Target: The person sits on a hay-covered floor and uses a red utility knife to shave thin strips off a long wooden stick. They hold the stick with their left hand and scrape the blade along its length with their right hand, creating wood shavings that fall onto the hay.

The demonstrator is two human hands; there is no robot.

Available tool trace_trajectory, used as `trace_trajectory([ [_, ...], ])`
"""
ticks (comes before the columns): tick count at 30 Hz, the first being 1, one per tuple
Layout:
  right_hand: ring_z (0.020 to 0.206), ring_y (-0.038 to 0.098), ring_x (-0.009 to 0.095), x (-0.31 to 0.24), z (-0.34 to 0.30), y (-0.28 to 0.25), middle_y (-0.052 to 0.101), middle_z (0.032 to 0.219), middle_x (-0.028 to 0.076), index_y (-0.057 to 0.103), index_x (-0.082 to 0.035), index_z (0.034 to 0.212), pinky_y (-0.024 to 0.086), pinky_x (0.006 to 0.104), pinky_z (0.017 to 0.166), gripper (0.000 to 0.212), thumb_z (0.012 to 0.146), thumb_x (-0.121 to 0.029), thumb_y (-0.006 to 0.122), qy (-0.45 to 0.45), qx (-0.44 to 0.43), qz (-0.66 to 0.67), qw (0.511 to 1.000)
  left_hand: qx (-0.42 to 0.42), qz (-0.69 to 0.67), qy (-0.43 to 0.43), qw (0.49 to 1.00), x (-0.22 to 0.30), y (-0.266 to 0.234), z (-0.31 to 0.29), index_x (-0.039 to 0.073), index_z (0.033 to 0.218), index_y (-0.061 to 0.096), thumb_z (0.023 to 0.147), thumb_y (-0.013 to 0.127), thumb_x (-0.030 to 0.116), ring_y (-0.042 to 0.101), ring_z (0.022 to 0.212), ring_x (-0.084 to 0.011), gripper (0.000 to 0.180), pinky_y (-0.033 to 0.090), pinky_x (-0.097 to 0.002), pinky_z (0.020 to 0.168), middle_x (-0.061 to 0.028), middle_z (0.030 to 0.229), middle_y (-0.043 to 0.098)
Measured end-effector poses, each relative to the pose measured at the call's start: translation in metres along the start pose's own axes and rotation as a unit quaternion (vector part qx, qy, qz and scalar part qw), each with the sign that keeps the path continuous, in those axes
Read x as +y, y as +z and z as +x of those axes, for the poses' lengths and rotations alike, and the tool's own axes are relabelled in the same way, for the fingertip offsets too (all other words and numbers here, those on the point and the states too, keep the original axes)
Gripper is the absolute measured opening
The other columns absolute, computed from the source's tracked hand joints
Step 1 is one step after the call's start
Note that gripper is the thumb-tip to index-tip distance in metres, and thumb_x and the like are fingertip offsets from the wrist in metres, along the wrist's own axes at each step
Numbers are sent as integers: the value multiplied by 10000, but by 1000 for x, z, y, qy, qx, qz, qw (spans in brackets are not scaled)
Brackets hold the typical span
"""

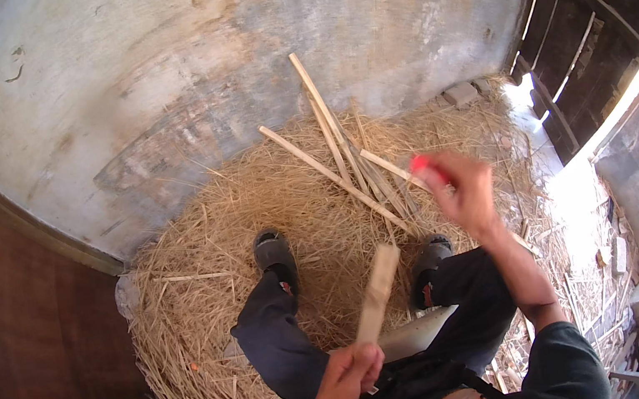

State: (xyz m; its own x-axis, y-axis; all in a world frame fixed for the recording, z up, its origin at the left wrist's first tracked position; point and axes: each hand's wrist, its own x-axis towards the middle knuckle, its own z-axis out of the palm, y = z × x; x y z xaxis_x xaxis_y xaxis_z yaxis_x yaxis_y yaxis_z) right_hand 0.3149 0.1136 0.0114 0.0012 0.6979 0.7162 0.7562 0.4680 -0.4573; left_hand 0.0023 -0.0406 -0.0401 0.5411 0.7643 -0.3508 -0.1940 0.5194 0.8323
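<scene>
My left hand (pixel 350 372), low in the middle, is closed round the lower end of a flat pale bamboo slat (pixel 378 295). The slat tilts up and to the right between my legs. Raised at the right, my right hand (pixel 461 188) is closed on a small red object (pixel 429 171), partly hidden by the fingers and blurred, so its kind is unclear. A light strip (pixel 388 166) runs up-left from beside the red object; whether it joins it or lies behind, I cannot tell.
Several long bamboo strips (pixel 331 168) lie on the straw (pixel 210 302), some leaning against the stained wall (pixel 245 60). My feet in dark shoes (pixel 272 251) rest on the straw. A pale seat (pixel 418 335) shows beneath me. A brown panel (pixel 34 315) stands left; dark boards (pixel 582 3) stand right.
</scene>
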Motion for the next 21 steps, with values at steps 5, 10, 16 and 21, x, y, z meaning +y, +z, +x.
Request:
trace_trajectory([
  [5, 618, 650, 158, 7, -4, -18, 750, 850, 130, 785, -21, 1081, 506, 320, 570, 222, 994, -225, 776, 132, -4, 27, 991, -32, -32, -45, 998, -2, -9, -7, 52, 913, 579, 1177, 505, 396, 332, 584, -33, 439, 256, -232, 502, 53, 726, 434],
  [10, 660, 695, 223, -20, -19, -5, 757, 885, 118, 773, -29, 1086, 540, 342, 605, 251, 962, -244, 811, 6, -80, 126, 989, -78, -115, 7, 990, 5, -27, 14, 56, 972, 561, 1182, 466, 429, 349, 567, -43, 439, 256, -232, 478, 23, 734, 451],
  [16, 632, 687, 253, -40, -25, 6, 722, 838, 77, 771, -47, 1069, 539, 357, 573, 325, 884, -289, 883, -111, -155, 135, 972, -51, -68, 50, 995, 14, -14, 24, 80, 1057, 486, 1162, 460, 510, 336, 476, -74, 443, 277, -247, 406, -35, 729, 467],
  [21, 611, 669, 235, -48, -28, 9, 674, 805, 25, 775, -100, 1067, 527, 349, 555, 337, 865, -343, 891, -149, -162, 104, 970, -22, -12, 85, 996, 4, -10, 31, 86, 1029, 487, 1172, 452, 489, 397, 544, -80, 429, 341, -238, 470, -29, 765, 478],
])
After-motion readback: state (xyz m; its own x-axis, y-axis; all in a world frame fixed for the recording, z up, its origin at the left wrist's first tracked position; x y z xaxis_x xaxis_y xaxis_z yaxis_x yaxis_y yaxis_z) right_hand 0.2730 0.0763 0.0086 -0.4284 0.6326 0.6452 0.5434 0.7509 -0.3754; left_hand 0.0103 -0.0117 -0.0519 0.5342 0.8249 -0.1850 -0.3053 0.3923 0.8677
